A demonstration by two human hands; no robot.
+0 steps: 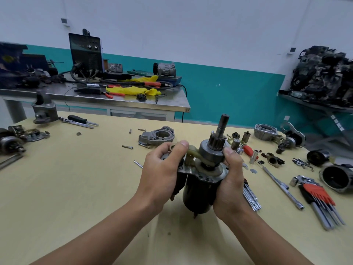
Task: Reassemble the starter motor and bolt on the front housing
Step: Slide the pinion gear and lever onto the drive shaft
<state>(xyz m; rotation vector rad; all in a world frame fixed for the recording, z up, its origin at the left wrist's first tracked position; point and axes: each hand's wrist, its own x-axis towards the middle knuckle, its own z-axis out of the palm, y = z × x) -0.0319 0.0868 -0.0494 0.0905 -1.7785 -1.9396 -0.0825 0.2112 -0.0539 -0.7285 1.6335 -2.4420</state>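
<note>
The black starter motor stands upright above the table, its pinion gear and splined shaft pointing up. My left hand grips the solenoid side, thumb pressing the tan shift fork. My right hand grips the motor body, thumb against the grey clutch drum. The grey front housing lies on the table behind my hands, with loose bolts to its left.
Hex keys in a red holder, an extension bar, sockets and small parts lie to the right. Another housing sits far right. A screwdriver and starter parts lie at the left. A steel bench stands behind.
</note>
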